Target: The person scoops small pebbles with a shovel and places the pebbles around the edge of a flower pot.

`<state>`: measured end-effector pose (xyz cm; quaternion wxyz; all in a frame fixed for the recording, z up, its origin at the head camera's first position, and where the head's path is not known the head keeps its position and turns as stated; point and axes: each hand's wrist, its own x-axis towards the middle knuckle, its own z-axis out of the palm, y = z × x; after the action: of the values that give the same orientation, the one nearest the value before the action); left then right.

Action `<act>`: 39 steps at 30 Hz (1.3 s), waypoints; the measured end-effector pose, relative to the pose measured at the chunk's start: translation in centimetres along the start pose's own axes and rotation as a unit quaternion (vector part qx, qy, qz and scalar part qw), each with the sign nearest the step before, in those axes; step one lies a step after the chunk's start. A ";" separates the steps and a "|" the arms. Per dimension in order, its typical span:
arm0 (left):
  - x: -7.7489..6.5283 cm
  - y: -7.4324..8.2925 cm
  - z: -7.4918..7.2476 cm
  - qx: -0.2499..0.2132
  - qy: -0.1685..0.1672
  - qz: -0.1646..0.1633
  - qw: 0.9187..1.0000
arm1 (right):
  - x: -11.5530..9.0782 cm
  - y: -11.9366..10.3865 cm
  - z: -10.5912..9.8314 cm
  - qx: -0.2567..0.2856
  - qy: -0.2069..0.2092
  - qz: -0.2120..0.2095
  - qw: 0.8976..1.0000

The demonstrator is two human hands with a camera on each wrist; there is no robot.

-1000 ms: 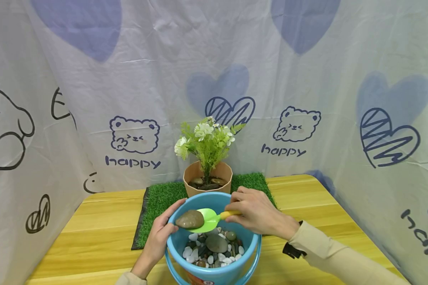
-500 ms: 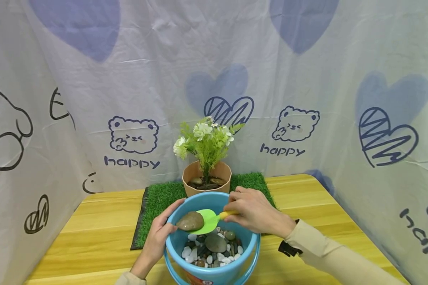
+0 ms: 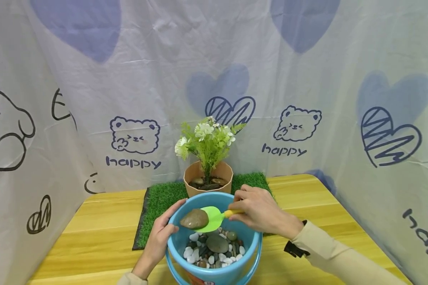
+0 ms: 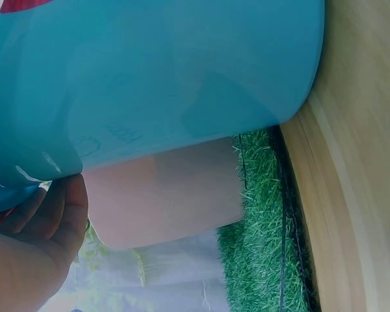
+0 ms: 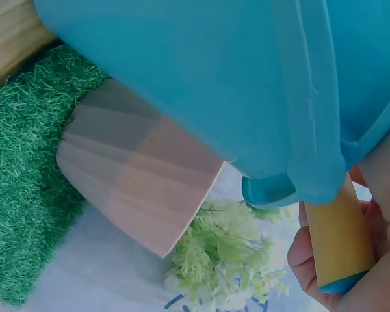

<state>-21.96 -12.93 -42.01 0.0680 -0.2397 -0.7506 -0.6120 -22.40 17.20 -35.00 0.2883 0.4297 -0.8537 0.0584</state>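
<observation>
In the head view my left hand (image 3: 159,233) grips the left rim of a blue bucket (image 3: 178,257), thumb over the rim and fingers along the outside. My right hand (image 3: 262,209) holds the yellow handle (image 5: 341,240) of a small shovel (image 3: 214,218) with a bright green blade. On that blade lies a large smooth brown stone (image 3: 194,219), level with the rim and just right of my left thumb. Below, inside the bucket, are white, grey and dark pebbles (image 3: 217,257) around a big grey-green stone (image 3: 217,243).
Behind the bucket, a peach flowerpot (image 3: 208,190) with a white-flowered plant (image 3: 208,140) stands on a green artificial grass mat (image 3: 162,198). The wooden table (image 3: 103,225) extends to both sides. A printed white cloth (image 3: 171,59) surrounds it. The bucket's blue handle (image 3: 255,261) hangs down in front.
The shovel and brown stone have shifted slightly right, away from my left thumb, along with my right hand. My left hand stays on the bucket's rim.
</observation>
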 end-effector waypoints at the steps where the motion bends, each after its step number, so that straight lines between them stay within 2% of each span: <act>1: 0.0 0.0 0.0 -0.001 -0.001 -0.002 1.000 | 0.0 0.1 -0.1 -0.001 0.000 0.004 1.000; 7: 0.1 0.1 0.0 -0.015 -0.004 -0.012 1.000 | -0.6 0.9 -0.7 0.018 -0.008 0.050 0.999; 16: 0.1 0.2 -0.2 -0.023 -0.009 -0.014 1.000 | -0.3 1.7 -1.6 0.018 -0.003 0.087 0.996; 21: 0.1 0.2 -0.1 -0.024 -0.009 -0.025 0.999 | 0.3 1.9 -1.1 0.018 0.010 0.119 0.993; 30: 0.1 0.1 0.0 -0.022 -0.004 -0.032 0.999 | 2.2 3.1 0.3 -0.012 -0.004 0.181 0.983; 39: 0.0 0.2 0.0 -0.026 0.000 -0.027 0.999 | 4.2 4.5 2.2 -0.047 -0.037 0.192 0.980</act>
<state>-21.91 -12.92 -41.82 0.0451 -0.2205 -0.7405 -0.6333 -28.76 16.32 -33.86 0.2593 0.2460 -0.9322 0.0565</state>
